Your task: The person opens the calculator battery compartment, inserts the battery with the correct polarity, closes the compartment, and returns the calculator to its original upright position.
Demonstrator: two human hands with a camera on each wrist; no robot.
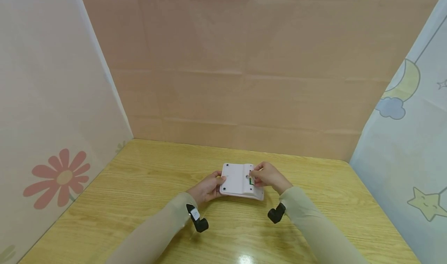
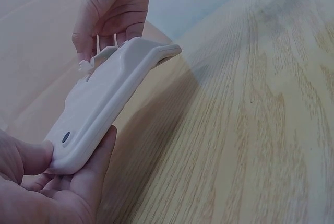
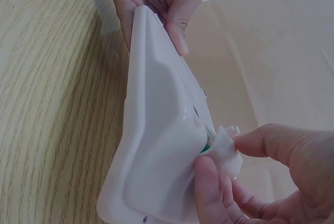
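Observation:
A white calculator [image 1: 234,179] is held underside up, tilted over the table, its small dark feet showing in the head view. My left hand [image 1: 210,187] grips its left end, thumb on top and fingers beneath. At the opposite end, my right hand [image 1: 269,177] pinches a small white battery cover [image 3: 225,153] between thumb and fingers. That cover stands lifted at an angle by the battery slot, close against the casing. A green battery [image 1: 251,181] shows in the slot, partly hidden by the right fingers.
The wooden table [image 1: 146,171] spreads below both arms. A plain peach backdrop [image 1: 223,81] rises behind it, with a flower-printed sheet [image 1: 63,101] on the left and a moon-and-star sheet [image 1: 401,155] on the right. Each wrist wears a black camera mount [image 1: 276,212].

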